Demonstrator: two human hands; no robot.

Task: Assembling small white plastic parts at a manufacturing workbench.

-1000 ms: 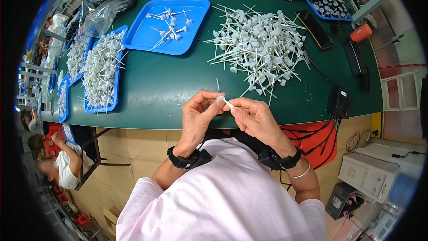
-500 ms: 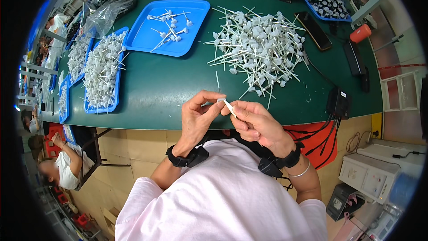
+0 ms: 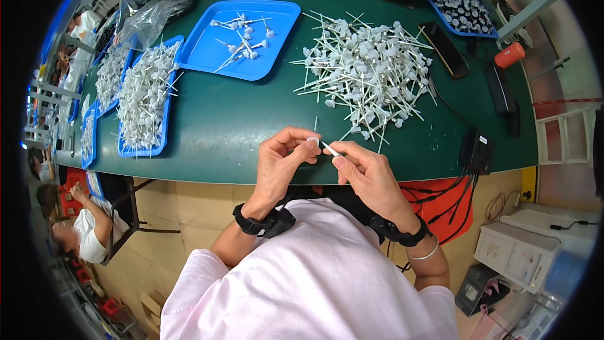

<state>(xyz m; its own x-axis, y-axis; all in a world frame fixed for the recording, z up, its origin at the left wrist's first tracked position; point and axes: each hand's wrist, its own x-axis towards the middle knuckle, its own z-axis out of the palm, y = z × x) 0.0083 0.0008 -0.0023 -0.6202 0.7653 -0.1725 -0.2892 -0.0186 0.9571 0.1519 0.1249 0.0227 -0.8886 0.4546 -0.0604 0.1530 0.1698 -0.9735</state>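
Near the table's front edge, my left hand [image 3: 281,158] pinches a small piece with a translucent white head [image 3: 313,141]. A thin pale stem [image 3: 316,123] sticks up past the fingertips. My right hand [image 3: 371,170] is closed on a slim white pointed tool [image 3: 332,151], whose exact kind I cannot make out. Its tip points at the piece, very close to it; whether they touch I cannot tell. Beyond my hands lies a large heap of similar white-headed, thin-stemmed pieces [image 3: 371,69]. To its left, a blue tray [image 3: 272,60] holds several such pieces.
Fuller blue trays [image 3: 163,138] of white pieces stand at the left. A dark phone [image 3: 445,50], an orange-red cylinder [image 3: 509,55] and a black box with cables [image 3: 477,149] lie at the right. Behind them is a blue tray of dark and white parts [image 3: 462,9]. A co-worker [image 3: 94,226] sits at lower left.
My right hand has drawn slightly right, and the white tool's tip has moved off the piece's head. The stem in my left hand has shifted slightly right and lower.
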